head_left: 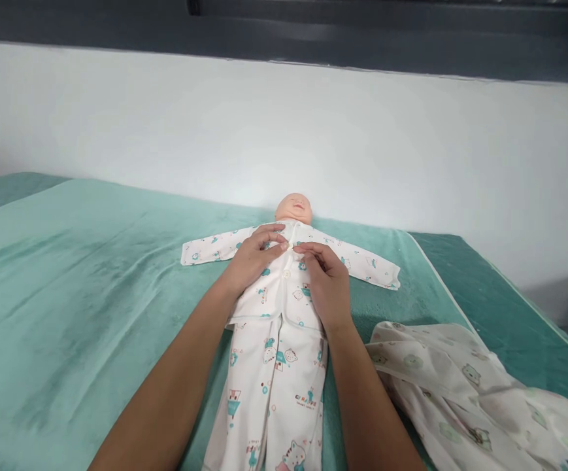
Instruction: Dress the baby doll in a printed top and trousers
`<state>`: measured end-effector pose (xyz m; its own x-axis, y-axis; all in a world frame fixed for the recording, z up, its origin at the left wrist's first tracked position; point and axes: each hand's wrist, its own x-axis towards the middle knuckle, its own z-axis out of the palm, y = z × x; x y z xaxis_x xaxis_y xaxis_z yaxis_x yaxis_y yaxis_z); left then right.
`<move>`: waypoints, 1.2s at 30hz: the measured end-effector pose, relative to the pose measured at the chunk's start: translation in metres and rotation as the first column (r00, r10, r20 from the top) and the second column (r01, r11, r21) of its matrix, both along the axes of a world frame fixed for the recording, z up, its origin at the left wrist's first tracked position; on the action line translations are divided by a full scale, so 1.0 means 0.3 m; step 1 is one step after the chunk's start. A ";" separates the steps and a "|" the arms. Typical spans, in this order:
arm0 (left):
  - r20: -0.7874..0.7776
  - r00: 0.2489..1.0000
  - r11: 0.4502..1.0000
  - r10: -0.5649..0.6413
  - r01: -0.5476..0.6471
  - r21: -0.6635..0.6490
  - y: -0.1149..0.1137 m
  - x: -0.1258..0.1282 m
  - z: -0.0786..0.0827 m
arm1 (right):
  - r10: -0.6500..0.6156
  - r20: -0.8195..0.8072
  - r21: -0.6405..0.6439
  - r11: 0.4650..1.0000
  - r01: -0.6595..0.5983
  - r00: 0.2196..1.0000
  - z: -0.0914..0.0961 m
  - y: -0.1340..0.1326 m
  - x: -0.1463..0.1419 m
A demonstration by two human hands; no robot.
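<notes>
A baby doll (293,208) lies on its back in a white printed jacket (268,297) and matching trousers (293,386). The jacket's sleeves stretch out to both sides. My left hand (257,255) rests on the chest, thumb and forefinger pinching the front edge beside a small button (290,246). From the other side, my right hand (327,278) pinches the jacket at the same button, fingers curled. Another button (286,275) sits lower on the front. The fingertips partly cover the cloth they grip.
A green blanket (92,294) covers the bed, with a darker green cover (480,281) at the right. A crumpled white printed cloth (460,386) lies to the right of the trousers. Behind the doll's head stands a white wall (264,124) with a dark band (313,33) above.
</notes>
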<state>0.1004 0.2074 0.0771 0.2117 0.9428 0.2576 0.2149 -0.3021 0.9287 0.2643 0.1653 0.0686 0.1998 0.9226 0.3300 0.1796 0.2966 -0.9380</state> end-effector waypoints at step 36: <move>0.067 0.984 0.982 -0.165 0.170 -0.084 0.039 -0.015 0.028 | 0.028 0.128 0.072 0.997 -0.037 0.991 -0.004 0.006 -0.004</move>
<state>0.0959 0.2193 0.0854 0.3553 0.9149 0.1916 0.1120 -0.2451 0.9630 0.2631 0.1670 0.0675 0.1222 0.8999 0.4187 0.2850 0.3723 -0.8833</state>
